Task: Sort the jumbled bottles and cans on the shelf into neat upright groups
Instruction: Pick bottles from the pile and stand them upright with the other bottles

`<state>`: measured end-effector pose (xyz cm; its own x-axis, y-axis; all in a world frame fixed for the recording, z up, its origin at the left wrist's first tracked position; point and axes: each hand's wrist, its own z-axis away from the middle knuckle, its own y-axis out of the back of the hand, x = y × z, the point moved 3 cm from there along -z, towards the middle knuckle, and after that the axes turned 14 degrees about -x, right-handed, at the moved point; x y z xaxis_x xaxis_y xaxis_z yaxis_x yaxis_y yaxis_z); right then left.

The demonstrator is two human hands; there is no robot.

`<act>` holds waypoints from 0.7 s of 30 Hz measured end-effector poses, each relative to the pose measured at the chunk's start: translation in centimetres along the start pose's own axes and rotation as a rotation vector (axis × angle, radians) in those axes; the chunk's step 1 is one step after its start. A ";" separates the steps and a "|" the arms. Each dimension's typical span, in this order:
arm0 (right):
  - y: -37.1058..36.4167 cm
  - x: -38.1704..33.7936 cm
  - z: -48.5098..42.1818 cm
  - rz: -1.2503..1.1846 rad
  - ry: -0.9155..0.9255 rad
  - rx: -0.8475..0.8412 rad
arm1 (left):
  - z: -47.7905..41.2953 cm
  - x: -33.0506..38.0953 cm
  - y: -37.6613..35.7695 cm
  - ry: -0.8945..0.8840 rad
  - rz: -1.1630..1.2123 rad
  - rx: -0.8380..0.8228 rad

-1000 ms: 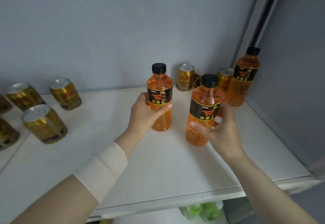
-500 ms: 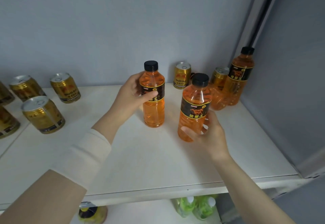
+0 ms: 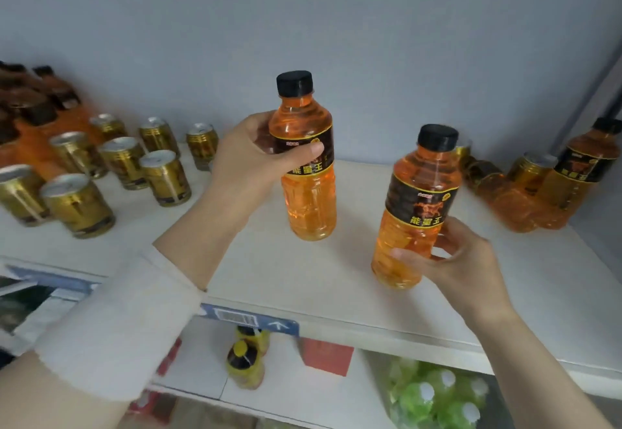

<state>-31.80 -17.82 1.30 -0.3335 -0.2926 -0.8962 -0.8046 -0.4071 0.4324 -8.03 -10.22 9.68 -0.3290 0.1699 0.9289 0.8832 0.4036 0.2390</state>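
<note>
Two orange bottles with black caps were in hand above the white shelf (image 3: 303,280). The left bottle (image 3: 308,173) stood upright, its base apparently touching or just over the shelf, though which could not be told; the left hand (image 3: 255,163) was wrapped round its label band, thumb across the front. The right bottle (image 3: 417,213) tilted slightly, and the right hand (image 3: 451,260) was closed round its lower body from below, fingers (image 3: 409,255) curled across the front.

Both bottles looked full, so they would likely be fairly heavy for their size, with thin plastic walls that give under a squeeze and a smooth, slippery label. The ribbed body below the label, or the waist just under the shoulder, seemed the surest place to hold.

To the left stood a group of upright gold cans (image 3: 165,176), with more orange bottles (image 3: 37,125) behind them at the far left. At the right end, another bottle (image 3: 579,176) stood beside one lying on its side (image 3: 505,200), with a can (image 3: 530,173) among them, still unsorted.
</note>
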 end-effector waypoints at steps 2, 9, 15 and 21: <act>-3.7 -3.3 0.5 -0.012 0.024 -0.057 | 2.6 1.0 4.7 -0.025 -0.033 0.047; -20.5 -14.6 3.3 -0.070 0.075 -0.222 | 12.9 1.0 24.0 -0.027 -0.187 0.190; -35.5 -20.8 4.2 -0.110 0.156 -0.366 | 19.7 -3.3 38.6 0.113 -0.310 0.287; -47.8 -24.8 1.2 -0.055 0.211 -0.419 | 20.3 -8.8 50.2 0.173 -0.278 0.368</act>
<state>14.33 9.96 2.70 -0.1541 -0.4127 -0.8977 -0.5359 -0.7284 0.4269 32.39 26.80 7.80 -0.4474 -0.1281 0.8851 0.5831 0.7086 0.3973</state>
